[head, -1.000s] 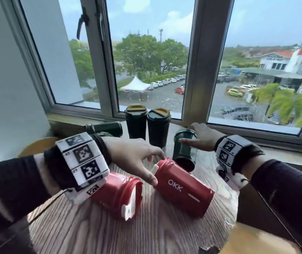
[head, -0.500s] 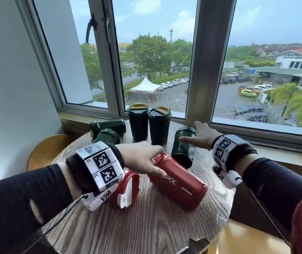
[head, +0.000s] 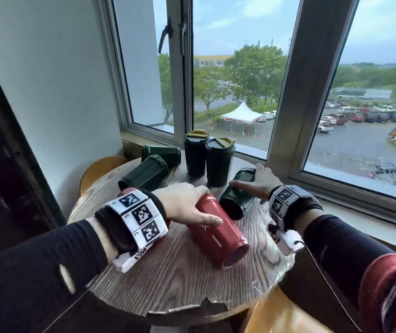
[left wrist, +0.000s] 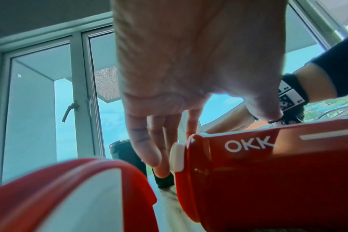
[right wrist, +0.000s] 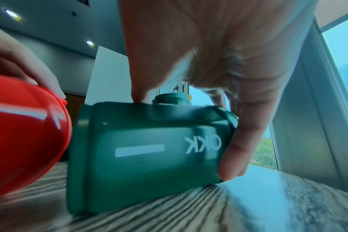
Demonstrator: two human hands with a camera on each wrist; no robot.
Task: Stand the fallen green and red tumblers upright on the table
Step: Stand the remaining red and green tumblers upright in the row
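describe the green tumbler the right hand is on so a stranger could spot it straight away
Start at the round wooden table under the window, then find the two dark green tumblers standing upright near the glass. Just right of them a dark green tumbler lies on its side, base toward the viewer, beside the fallen red tumbler. It alone has the right hand on it.

The right hand (right wrist: pixel 218 51) grips the green tumbler (right wrist: pixel 145 146), which lies on its side on the table (right wrist: pixel 169 211); fingertips (right wrist: pixel 230 164) curl round its lid end. A red tumbler (right wrist: pixel 24 133) lies just beside its base.
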